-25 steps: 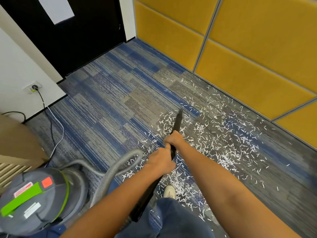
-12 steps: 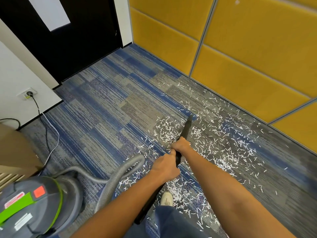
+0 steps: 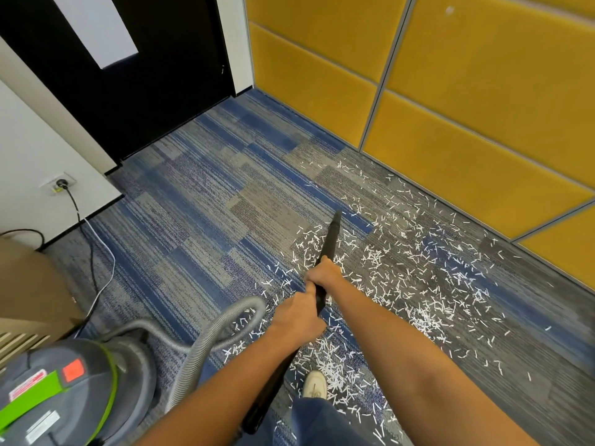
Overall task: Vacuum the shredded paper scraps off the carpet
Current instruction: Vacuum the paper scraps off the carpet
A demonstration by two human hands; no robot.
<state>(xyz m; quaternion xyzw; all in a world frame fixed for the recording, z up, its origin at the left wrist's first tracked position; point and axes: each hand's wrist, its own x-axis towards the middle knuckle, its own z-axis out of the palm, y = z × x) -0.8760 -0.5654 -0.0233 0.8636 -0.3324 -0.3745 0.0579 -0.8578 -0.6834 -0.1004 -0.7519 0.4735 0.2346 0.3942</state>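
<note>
White shredded paper scraps (image 3: 418,278) lie scattered over the blue and grey carpet (image 3: 199,226), from my shoe to the yellow wall. Both my hands grip a black vacuum wand (image 3: 331,239). My right hand (image 3: 323,273) holds it further forward, my left hand (image 3: 297,318) just behind. The wand's narrow tip (image 3: 337,217) points away from me and sits at the left edge of the scrap patch. A grey ribbed hose (image 3: 212,336) loops from the wand's rear to the grey and green vacuum canister (image 3: 64,391) at the lower left.
Yellow padded wall panels (image 3: 450,123) bound the carpet on the right. A black door (image 3: 145,75) stands at the back. A black cord (image 3: 93,259) runs from a wall socket (image 3: 59,184) down the left. A brown box (image 3: 29,284) sits left. My white shoe (image 3: 315,384) stands among scraps.
The wand tip has swept forward and slightly right along the scrap patch's left edge, my hands moving with it. The view has shifted, with the door and wall now closer.
</note>
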